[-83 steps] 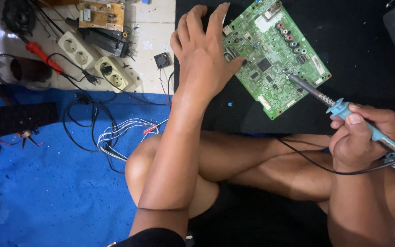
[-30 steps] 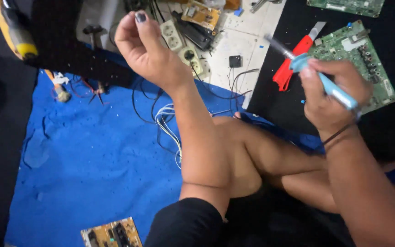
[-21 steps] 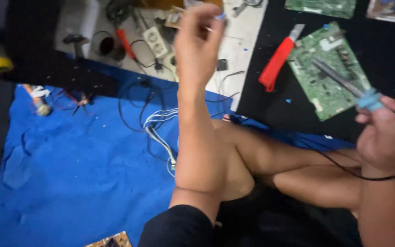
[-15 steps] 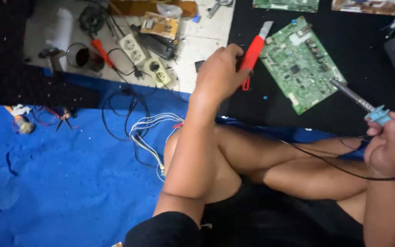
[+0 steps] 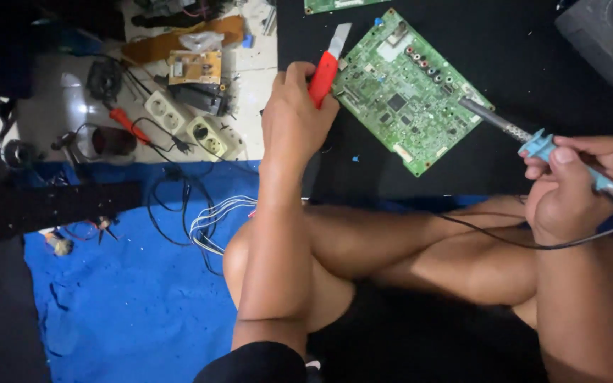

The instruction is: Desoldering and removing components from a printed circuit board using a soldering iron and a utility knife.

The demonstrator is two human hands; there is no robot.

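My left hand [image 5: 294,120] is closed around the red handle of a utility knife [image 5: 326,65], whose grey blade points up and away, just left of a green circuit board [image 5: 409,92] lying on a black mat [image 5: 519,42]. My right hand [image 5: 572,186] grips a soldering iron [image 5: 533,142] with a light blue handle. Its metal tip hangs over the board's right edge, and its black cord [image 5: 505,237] trails across my crossed bare legs.
White power sockets [image 5: 186,124], a small tan circuit board [image 5: 194,67], a red-handled screwdriver [image 5: 128,124] and black cables lie on the pale floor at the left. A blue cloth [image 5: 122,305] with a white wire bundle [image 5: 211,220] covers the lower left. A grey box [image 5: 608,28] sits top right.
My left hand left the green board, reached out to the left, then came back and picked up the red utility knife. The soldering iron stayed in my right hand.
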